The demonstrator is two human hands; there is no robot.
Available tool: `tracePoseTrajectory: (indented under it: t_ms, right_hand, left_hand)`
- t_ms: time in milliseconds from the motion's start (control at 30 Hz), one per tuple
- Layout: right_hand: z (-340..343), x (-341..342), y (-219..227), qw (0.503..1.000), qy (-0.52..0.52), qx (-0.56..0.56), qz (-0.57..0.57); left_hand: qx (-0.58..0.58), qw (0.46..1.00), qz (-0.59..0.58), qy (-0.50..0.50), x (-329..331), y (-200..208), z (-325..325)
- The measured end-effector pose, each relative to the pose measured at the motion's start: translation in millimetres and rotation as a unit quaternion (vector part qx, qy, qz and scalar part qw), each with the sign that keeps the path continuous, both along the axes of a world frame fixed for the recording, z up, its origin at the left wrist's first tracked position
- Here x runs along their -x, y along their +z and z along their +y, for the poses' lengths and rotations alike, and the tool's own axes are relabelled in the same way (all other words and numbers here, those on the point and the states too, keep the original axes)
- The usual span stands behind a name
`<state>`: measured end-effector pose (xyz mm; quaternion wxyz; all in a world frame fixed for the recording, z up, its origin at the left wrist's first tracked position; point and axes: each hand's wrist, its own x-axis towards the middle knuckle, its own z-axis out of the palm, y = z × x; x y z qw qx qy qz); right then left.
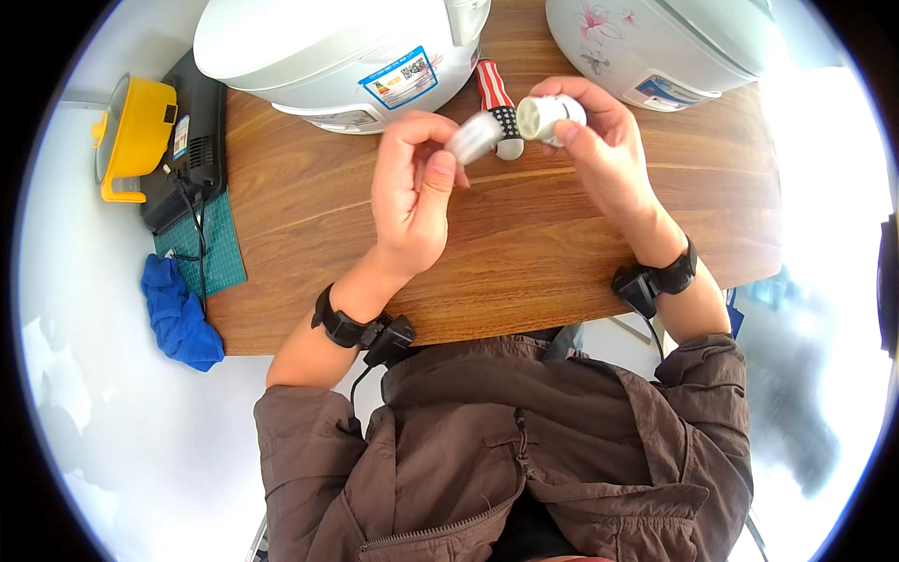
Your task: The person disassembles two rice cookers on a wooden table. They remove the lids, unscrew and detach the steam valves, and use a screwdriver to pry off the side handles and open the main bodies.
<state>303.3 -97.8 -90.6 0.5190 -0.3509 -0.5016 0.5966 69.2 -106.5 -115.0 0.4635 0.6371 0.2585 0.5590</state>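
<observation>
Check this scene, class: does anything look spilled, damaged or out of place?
Mildly, yes: the blue cloth lies bunched at the table's near left corner, seemingly hanging over the edge, and a black cable trails loosely across the green mat. No spill or damage shows.
</observation>
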Motion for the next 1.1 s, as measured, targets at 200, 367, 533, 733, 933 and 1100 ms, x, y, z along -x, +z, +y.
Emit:
tracePoseTrajectory:
  t_ms: [200,367,533,733,933,1100]
  right_hand:
    - [1,0,-1,0.998,0.034,-0.03,-0.032]
    - [-5,5,-3,0.993,0.101,-0.037,-0.054]
    - [-8,11,-5,0.993,0.093,-0.04,-0.058]
    - [-8,15,0,0.998,0.032,-0.001,-0.055]
    - [-8,15,-2,0.988,-0.018,-0.078,-0.129]
    - [-5,14,1,0.946,-0.071,-0.219,-0.227]
  left_hand:
    - [0.111,0.984,-0.037,-0.132,-2,4,1]
    - [0.126,0.989,-0.024,-0.072,-5,1,1]
    - [0.145,0.985,-0.06,-0.077,-10,4,1]
    - [0.078,0.993,-0.015,-0.083,-12,3,2]
    - [0.099,0.993,-0.035,-0.049,-15,8,2]
    - [0.134,0.987,-0.015,-0.082,-10,6,3]
